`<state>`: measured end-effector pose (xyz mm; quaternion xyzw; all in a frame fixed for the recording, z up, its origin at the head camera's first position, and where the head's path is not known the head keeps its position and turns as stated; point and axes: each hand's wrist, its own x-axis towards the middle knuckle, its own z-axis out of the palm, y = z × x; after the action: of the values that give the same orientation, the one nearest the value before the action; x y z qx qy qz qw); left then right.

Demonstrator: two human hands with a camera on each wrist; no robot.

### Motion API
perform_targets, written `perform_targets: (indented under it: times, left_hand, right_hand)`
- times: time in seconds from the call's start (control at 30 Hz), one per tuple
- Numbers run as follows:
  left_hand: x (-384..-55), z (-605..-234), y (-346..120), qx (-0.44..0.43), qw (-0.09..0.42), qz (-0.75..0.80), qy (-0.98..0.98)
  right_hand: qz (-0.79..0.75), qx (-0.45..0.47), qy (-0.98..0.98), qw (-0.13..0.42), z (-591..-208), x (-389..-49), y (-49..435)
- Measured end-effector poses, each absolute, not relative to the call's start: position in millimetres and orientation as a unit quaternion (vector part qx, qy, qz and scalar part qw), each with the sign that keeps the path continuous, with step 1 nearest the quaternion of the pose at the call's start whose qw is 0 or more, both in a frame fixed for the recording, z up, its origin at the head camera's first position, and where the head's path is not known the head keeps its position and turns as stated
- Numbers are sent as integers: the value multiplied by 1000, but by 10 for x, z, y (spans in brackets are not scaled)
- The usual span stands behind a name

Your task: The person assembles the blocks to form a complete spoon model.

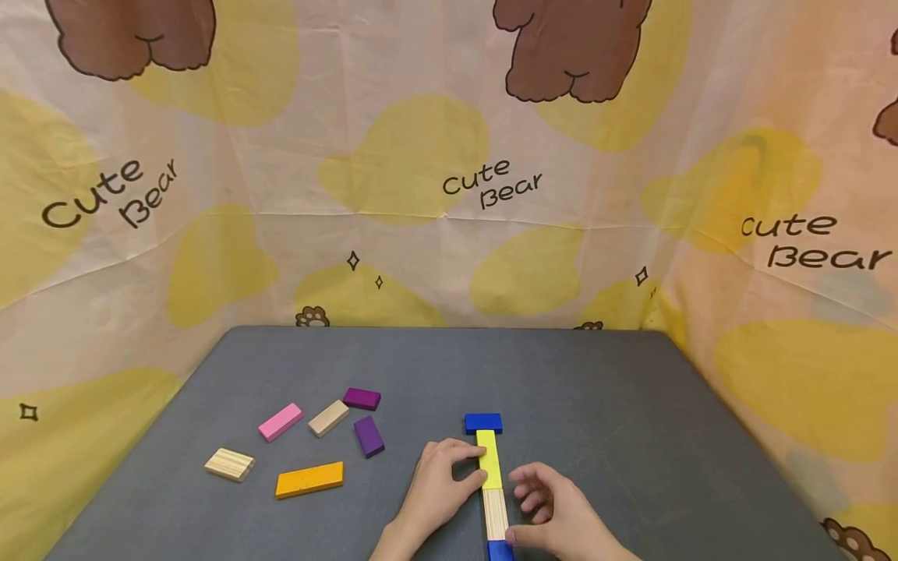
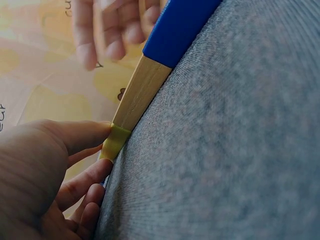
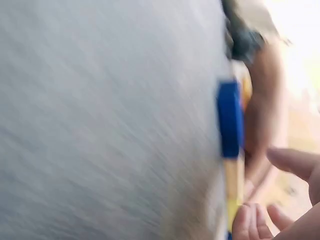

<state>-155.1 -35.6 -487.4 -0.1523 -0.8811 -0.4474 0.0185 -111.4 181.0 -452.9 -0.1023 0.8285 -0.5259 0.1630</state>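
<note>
A row of blocks lies on the grey table: a blue block (image 1: 483,423) across the far end, then a yellow block (image 1: 489,460), a plain wooden block (image 1: 495,514) and a blue block (image 1: 500,550) at the near end. My left hand (image 1: 440,481) touches the yellow block's left side with index fingertip and thumb, also visible in the left wrist view on the yellow block (image 2: 115,141). Just right of the row hovers my right hand (image 1: 554,510), fingers loosely bent and holding nothing; its thumb tip is close to the near blue block. The right wrist view is blurred.
Left on the table (image 1: 596,374) lie an orange block (image 1: 309,479), a pink block (image 1: 281,421), wooden blocks (image 1: 230,463) and purple blocks (image 1: 369,436), spaced apart. Printed cloth (image 1: 393,171) hangs behind and at both sides of the table.
</note>
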Motion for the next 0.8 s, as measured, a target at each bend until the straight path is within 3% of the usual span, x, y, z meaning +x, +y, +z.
perform_targets:
  times: [0.17,0.27,0.8]
  left_hand:
    - [-1554,-4875,-356,-150,13,-445,-883]
    - [-1553,-4874,-353,-148,12,-443,-884]
    - [-1568,-4881,-357,-156,17,-446,-881]
  right_hand:
    - [-439,-187,877,60,-4467,-1238,1855]
    - [-422,-197,884,38,-4468,-1284,1876]
    - [-401,-222,882,113,-4630,-1283,1879]
